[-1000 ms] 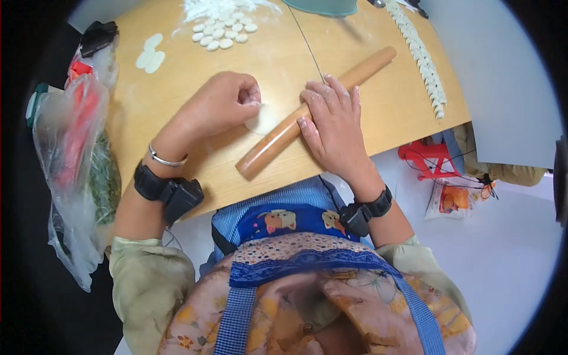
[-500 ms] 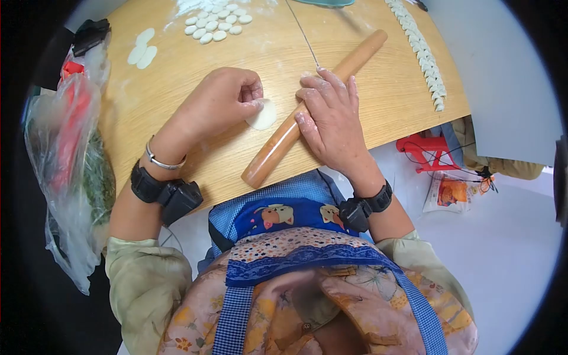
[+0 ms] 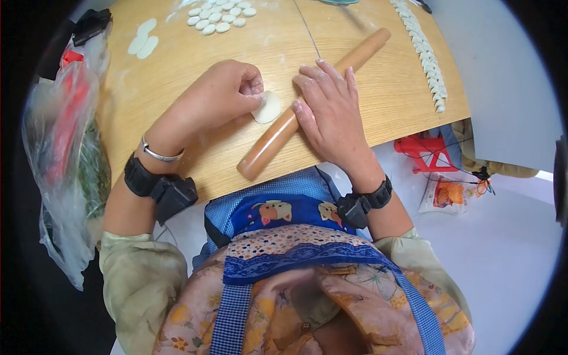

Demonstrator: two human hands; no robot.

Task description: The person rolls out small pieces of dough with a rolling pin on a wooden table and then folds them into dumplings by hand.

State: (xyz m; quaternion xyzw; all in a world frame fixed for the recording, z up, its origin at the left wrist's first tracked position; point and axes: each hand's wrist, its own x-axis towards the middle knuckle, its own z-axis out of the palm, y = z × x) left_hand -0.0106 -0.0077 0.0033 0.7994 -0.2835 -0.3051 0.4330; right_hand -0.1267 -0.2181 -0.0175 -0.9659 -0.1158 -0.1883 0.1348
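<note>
My left hand [image 3: 232,89] pinches the left edge of a thin round dough wrapper [image 3: 268,108] lying on the wooden table [image 3: 225,161]. Just right of the wrapper, a wooden rolling pin [image 3: 269,148] lies diagonally. My right hand [image 3: 329,106] rests over the middle of the pin, palm down, with its fingers spread and floury. Beyond my hands are several small flattened dough pieces [image 3: 222,27] in a cluster. Three rolled wrappers [image 3: 142,39] overlap at the upper left of the table.
A long row of filled, folded dough pieces [image 3: 423,56] runs down the table's right side. Plastic bags [image 3: 65,130] hang at the left edge. A red stool [image 3: 423,155] and a printed packet [image 3: 444,194] are below at the right. A teal dish shows at the top.
The rolling pin's near end has shifted slightly toward the lower left. The wrapper has moved a little up and right with my left hand. My right hand is slightly higher.
</note>
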